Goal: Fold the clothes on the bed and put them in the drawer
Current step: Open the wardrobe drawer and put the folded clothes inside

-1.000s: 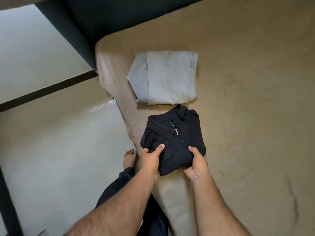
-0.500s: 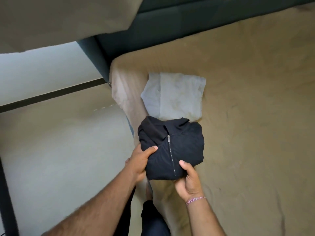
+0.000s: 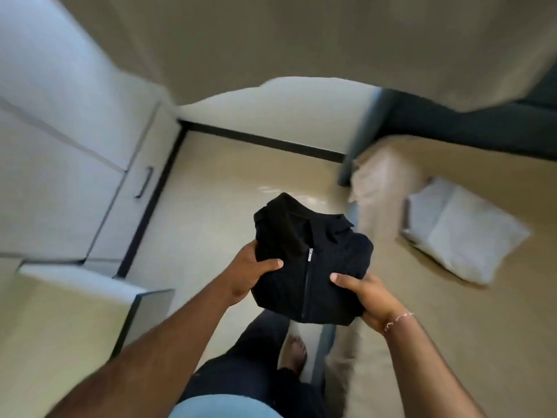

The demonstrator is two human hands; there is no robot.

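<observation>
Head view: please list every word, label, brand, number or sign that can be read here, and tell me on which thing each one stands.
None can be read.
Folded black zip-collar shirt, held by the left hand and right hand: no print or label visible.
Folded light grey garment on the tan bed sheet: blurred, no text visible.
White cabinet door with a dark handle: no text visible.

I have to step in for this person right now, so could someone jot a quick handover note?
Left hand and right hand: each has a grip on one side of the folded black zip top, held above the floor.
Folded grey garment: lying on the bed.
Done: both pieces folded.
Left: put the black top in the open drawer at left, then carry the grey one over.
</observation>
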